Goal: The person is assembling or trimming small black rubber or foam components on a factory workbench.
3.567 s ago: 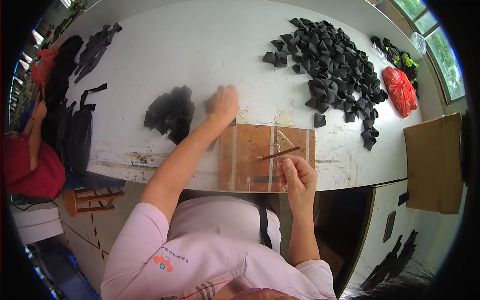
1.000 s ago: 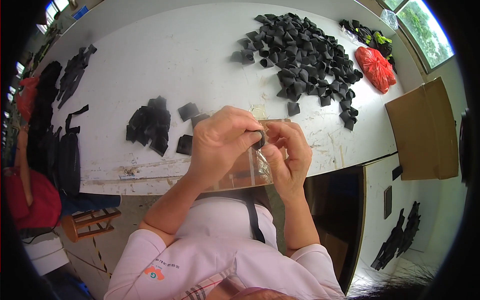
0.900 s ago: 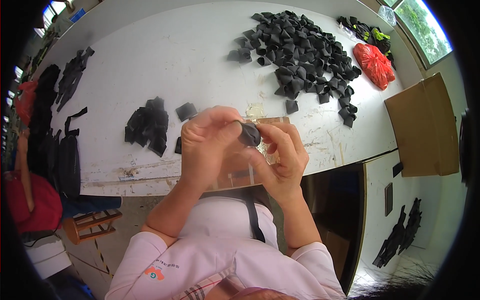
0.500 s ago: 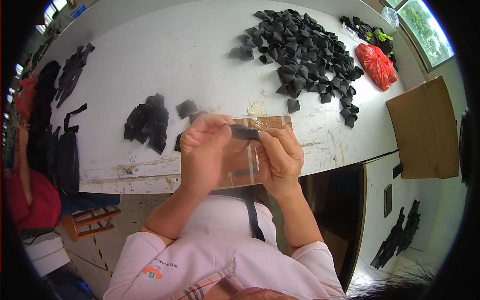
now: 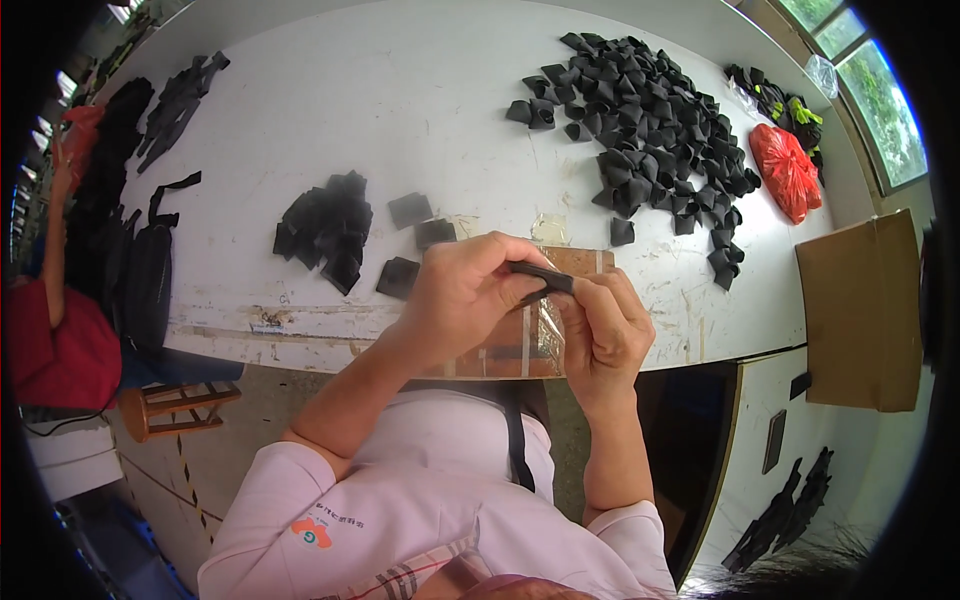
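Between my two hands is a small black fabric piece [image 5: 545,276], seen nearly edge-on as a narrow folded strip. My left hand [image 5: 475,290] pinches its left end between thumb and fingers. The right end is gripped by the fingertips of my right hand [image 5: 606,328]. Both hands are above a brown board [image 5: 508,358] covered with clear tape at the table's near edge. Just left of my left hand lie a few flat black squares [image 5: 409,209]. Farther left is a heap of dark flat pieces [image 5: 325,228].
A large pile of folded black pieces [image 5: 660,130] spreads over the table's far right. Beyond it are a red plastic bag [image 5: 786,172] and a cardboard box [image 5: 860,310]. Black straps [image 5: 150,270] lie at the left, where a person in red [image 5: 75,340] sits near a wooden stool [image 5: 180,408].
Both hands have shifted right and slightly down in view, keeping hold of the black piece. It has turned from showing a broad face to nearly edge-on. The whole view has shifted slightly.
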The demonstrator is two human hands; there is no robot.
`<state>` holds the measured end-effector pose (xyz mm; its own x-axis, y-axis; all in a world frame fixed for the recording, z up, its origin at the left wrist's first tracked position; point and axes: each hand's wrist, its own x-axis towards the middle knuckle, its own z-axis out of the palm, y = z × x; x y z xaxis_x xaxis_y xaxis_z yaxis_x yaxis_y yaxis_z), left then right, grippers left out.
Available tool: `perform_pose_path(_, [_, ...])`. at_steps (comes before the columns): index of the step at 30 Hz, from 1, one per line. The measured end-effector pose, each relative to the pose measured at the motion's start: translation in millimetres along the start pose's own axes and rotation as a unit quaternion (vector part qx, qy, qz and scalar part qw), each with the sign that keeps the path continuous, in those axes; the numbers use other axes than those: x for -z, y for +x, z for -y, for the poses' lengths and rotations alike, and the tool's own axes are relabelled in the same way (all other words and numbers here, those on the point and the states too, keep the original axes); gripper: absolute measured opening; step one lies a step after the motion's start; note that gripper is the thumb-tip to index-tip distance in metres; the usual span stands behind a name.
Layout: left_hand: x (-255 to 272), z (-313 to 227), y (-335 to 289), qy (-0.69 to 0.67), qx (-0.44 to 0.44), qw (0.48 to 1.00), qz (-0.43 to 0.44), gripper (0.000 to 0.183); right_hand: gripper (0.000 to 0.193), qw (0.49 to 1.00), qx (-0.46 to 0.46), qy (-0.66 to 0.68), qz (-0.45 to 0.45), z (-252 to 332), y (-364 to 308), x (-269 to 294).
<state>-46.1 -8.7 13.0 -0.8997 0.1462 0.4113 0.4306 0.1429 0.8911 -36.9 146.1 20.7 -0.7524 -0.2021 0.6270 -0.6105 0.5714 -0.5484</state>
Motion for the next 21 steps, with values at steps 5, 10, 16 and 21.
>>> perform_pose_path(5, [-5, 14, -16, -0.035, 0.115, 0.991, 0.066, 0.009, 0.013, 0.999, 0.005, 0.002, -0.035, -1, -2, -4])
perform_pose_path(10, [20, 82, -13, 0.210, 0.079, 0.958, -0.176, 0.008, 0.022, 0.883, -0.272, 0.381, -0.029, -12, 23, 26])
perform_pose_path(16, [64, 150, -9, 0.508, 0.152, 0.848, -0.010, 0.029, 0.028, 0.892, -0.357, 0.247, -0.129, -30, -10, 19])
perform_pose_path(21, [76, 157, -10, 0.473, 0.110, 0.874, -0.031, 0.011, 0.022, 0.859, -0.383, 0.303, 0.156, 5, -53, -18])
